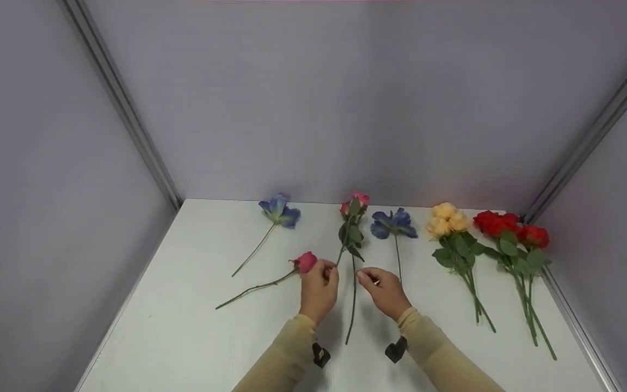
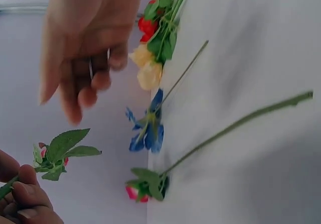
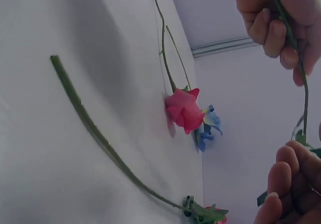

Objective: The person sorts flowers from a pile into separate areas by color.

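My left hand [image 1: 319,288] pinches the green stem of a pink rose [image 2: 62,146], which is raised off the white table with its leafy head pointing away. My right hand [image 1: 381,288] is just to the right of that stem, its fingers loosely bent and nothing seen between them. In the right wrist view, the right fingers [image 3: 283,179] are close beside the held rose's leaves. Beneath the hands a second pink rose lies flat, its long stem [image 1: 353,310] running toward me. Another pink rose [image 1: 306,262] lies by the left hand, stem toward the lower left.
One blue flower [image 1: 278,209] lies at the back left, another blue flower [image 1: 395,223] right of centre. Yellow roses [image 1: 447,220] and red roses [image 1: 496,223] are bunched at the right. Grey panels [image 1: 313,109] wall in the back and sides of the white table [image 1: 183,337].
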